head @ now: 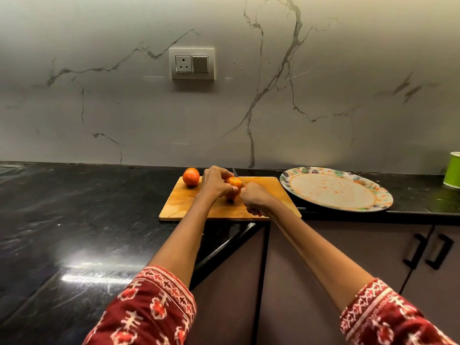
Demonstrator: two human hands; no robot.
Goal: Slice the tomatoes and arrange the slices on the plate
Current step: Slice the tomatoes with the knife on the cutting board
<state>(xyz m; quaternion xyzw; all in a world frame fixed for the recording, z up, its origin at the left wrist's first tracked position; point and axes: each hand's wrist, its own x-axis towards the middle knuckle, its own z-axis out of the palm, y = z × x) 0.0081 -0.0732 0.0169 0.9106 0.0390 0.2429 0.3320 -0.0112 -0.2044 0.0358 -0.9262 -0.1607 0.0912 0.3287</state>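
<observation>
At the far left the black, glossy table [74, 220] stretches bare and reflective, backed by a grey marble wall with a socket-and-switch plate [191, 63] set into it. Right of that, a wooden cutting board [184, 202] lies on the table with its near edge reaching past the table's angled corner. On the board's far left corner sits a whole tomato [191, 177], apart from the hands. Just right of it, the left hand [215, 183] curls its fingers over a second tomato [234, 186] near the board's middle, holding it down from the left side and top. The knife [236, 173] has its blade against this tomato's right side, tip pointing toward the wall. The right hand [254, 199], just near and right of the tomato, is closed around the knife's handle, which is mostly hidden inside the fist. Both forearms come in from the near edge, wearing red patterned sleeves [154, 310]. Right of the board, just beside it, a large oval plate [373, 189] with a coloured rim rests on the table; only small orange specks show on its pale centre. At the far right edge stands part of a green cup [453, 171]. Under the table on the right, brown cabinet doors carry black handles [428, 251].
</observation>
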